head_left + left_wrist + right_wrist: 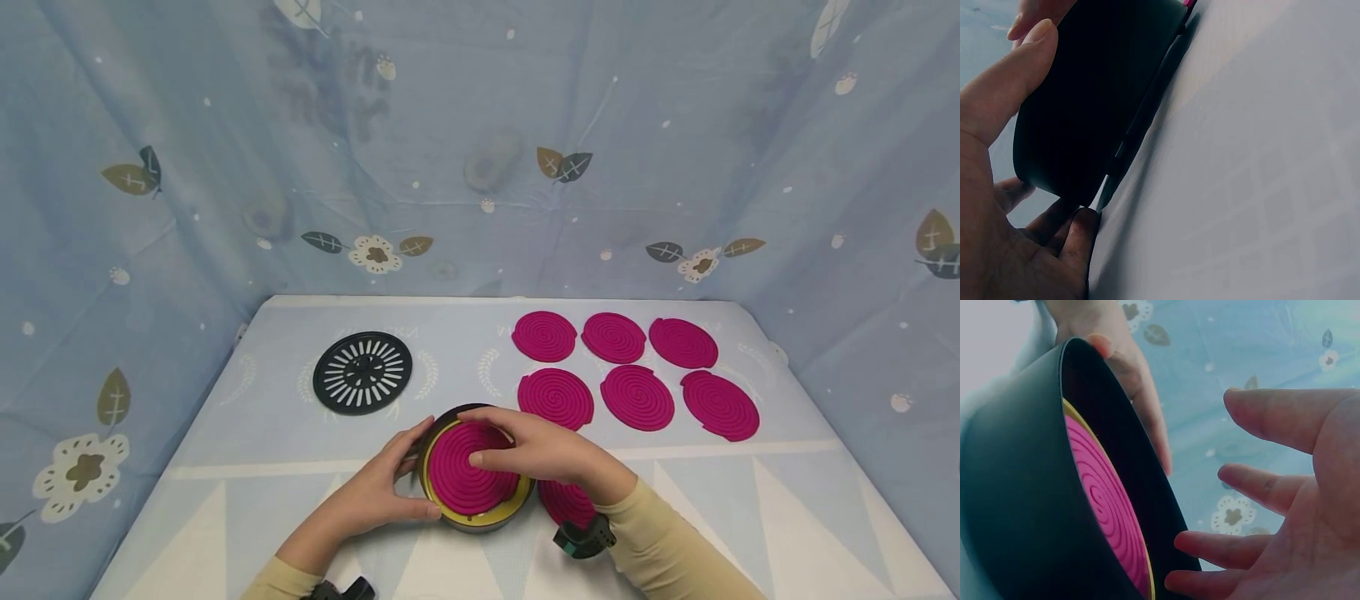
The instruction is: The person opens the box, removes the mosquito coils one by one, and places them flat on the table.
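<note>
A round black tin [480, 527] with a yellow inside stands at the front middle of the table, and a magenta mosquito coil [465, 479] lies flat in it. My left hand [378, 492] grips the tin's left side, thumb near the front rim and fingers round the back; the left wrist view shows the thumb against its dark wall [1085, 94]. Over the tin hovers my right hand [551, 450], holding nothing, its fingers spread and reaching toward the far rim. In the right wrist view its fingers [1260, 425] are apart, beside the tin's opening.
A black slotted lid [363, 372] lies at the back left. Several magenta coils lie flat in two rows at the right, such as one coil [637, 398] in the front row. Another coil [564, 502] is partly hidden under my right wrist. Patterned blue cloth [480, 150] hangs behind the table.
</note>
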`<action>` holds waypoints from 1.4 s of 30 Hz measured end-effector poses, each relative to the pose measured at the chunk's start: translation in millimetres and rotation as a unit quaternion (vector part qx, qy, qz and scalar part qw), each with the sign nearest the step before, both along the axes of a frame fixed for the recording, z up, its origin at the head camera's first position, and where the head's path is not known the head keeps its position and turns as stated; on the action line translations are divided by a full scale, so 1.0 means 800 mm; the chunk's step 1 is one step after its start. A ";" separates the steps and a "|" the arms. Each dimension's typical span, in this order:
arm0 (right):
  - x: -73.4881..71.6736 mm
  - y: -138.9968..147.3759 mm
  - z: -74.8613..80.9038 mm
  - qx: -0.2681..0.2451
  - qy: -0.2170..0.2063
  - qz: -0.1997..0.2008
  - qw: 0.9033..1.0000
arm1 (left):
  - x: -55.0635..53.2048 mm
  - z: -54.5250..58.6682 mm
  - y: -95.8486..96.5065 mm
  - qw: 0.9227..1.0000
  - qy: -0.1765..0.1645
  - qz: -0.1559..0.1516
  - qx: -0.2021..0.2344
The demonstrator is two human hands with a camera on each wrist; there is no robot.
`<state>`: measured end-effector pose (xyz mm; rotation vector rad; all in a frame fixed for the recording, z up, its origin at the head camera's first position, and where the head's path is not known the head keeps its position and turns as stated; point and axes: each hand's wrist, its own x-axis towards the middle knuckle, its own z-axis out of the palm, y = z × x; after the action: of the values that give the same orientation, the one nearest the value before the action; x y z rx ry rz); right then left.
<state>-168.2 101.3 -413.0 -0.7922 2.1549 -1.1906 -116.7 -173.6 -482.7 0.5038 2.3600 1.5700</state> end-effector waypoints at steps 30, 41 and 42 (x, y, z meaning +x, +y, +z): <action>-0.003 0.024 -0.007 -0.080 -0.090 -0.051 0.991 | -0.001 -0.001 0.001 1.000 -0.012 0.008 -0.007; 0.000 0.034 -0.018 -0.137 -0.142 -0.052 0.979 | -0.001 0.000 0.000 1.000 -0.011 0.008 -0.007; 0.000 0.035 -0.018 -0.148 -0.159 -0.053 0.975 | -0.001 -0.001 0.000 1.000 -0.011 0.008 -0.007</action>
<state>-168.0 128.9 -427.5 -0.5639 1.8010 -1.6002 -117.3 -173.5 -483.1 0.4651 2.3627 1.5570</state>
